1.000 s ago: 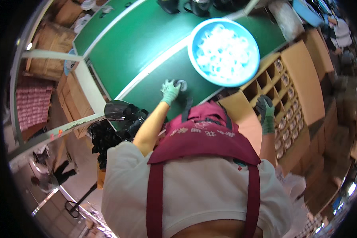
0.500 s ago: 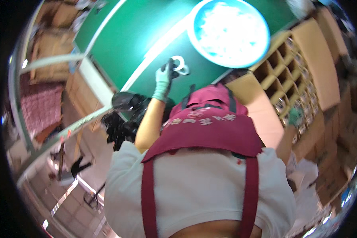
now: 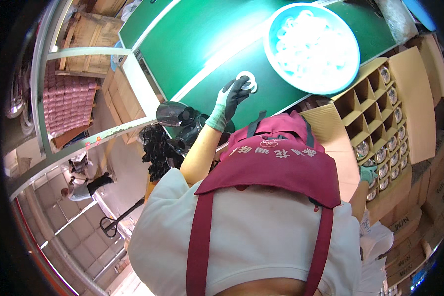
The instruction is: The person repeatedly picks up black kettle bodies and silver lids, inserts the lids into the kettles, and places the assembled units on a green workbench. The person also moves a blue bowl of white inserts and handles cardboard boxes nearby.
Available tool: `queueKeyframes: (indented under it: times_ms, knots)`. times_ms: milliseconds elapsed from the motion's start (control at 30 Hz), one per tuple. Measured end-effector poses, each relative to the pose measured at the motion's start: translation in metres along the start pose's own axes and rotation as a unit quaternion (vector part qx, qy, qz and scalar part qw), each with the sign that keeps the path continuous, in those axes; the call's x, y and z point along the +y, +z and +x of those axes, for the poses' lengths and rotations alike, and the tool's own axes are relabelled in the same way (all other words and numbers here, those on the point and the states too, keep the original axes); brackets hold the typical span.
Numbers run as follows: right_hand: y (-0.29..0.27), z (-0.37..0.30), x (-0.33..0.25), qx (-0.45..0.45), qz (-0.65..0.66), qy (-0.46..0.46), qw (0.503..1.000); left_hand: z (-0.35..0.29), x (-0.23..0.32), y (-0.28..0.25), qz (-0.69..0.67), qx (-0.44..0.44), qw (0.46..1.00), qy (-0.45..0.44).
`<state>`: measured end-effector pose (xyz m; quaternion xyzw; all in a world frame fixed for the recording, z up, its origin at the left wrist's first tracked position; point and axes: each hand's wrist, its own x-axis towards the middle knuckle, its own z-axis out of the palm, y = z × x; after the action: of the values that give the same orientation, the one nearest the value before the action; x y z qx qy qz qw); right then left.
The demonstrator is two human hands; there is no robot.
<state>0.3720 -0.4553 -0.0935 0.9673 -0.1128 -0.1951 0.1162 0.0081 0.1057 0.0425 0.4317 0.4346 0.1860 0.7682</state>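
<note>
My left hand (image 3: 229,101), in a light green glove with dark fingers and palm, is at the green tabletop. Its fingers are closed at the edge of a white ring (image 3: 246,78); a second ring overlaps it. On the right, my right hand (image 3: 367,173), in a green glove, is at the near side of an open divided carton (image 3: 338,102). Its fingers look curled beside round, shiny, clear pieces (image 3: 381,155) standing in the cells. Whatever it grips is hidden. Several cells hold such pieces; others toward the far left show none.
A light blue basin (image 3: 267,49) of white rings stands on the green table (image 3: 197,71). Dark glossy cylindrical pieces (image 3: 175,113) crowd the table's near left edge. A metal frame (image 3: 91,140) runs along the left, with a person (image 3: 81,190) beyond. Cardboard cartons (image 3: 404,241) are stacked at right.
The whole view has shifted, moving the scene rightward. My left hand stays at the rings. Relative to the carton, my right hand has drawn back toward its near edge.
</note>
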Motion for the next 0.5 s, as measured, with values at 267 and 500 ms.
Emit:
queueKeyframes:
  times_ms: [267, 500]
  knots:
    - [-0.029, -0.019, -0.011, -0.005, -0.081, -0.033, 0.996, 0.028, 0.003, 0.010, 0.046, 0.080, 0.995, 0.034]
    - [-0.055, -0.016, 0.069, 0.122, 0.287, -0.227, 0.923, 0.035, 0.024, -0.028, 0.048, 0.140, 0.983, 0.111]
